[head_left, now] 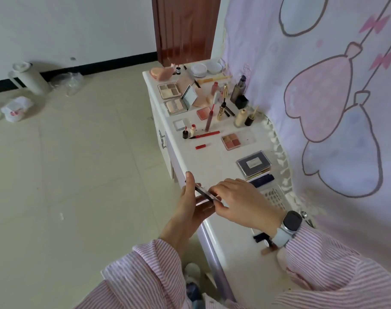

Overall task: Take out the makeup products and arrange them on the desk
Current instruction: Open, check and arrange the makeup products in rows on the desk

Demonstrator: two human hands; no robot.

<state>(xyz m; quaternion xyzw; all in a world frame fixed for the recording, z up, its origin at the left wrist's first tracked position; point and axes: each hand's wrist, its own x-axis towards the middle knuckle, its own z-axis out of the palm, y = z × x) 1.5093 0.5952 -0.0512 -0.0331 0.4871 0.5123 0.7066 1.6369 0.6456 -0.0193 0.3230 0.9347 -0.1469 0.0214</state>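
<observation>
Nearest us, over the front edge of the white desk [214, 166], our left hand [191, 202] cradles a thin flat compact [206, 192] from below, fingers curled round its far edge, while our right hand [241, 201] pinches its near corner, thumb and fingertips clamped on the lid edge. We judge the compact light, rigid and smooth-cased, likely slippery, with pressed powder that could crack if dropped; best held by the long edges, not the hinge. Just beyond sit a dark boxed palette [253, 162] stacked on flat packs, closed, contents hidden. Further on, an open four-pan eyeshadow quad [231, 141] shows tan and rose pans; a red lip pencil [204, 135] lies flat. Farthest, two open pale palettes [169, 90], upright bottles [239, 90] and round jars [199, 69] line the back.
</observation>
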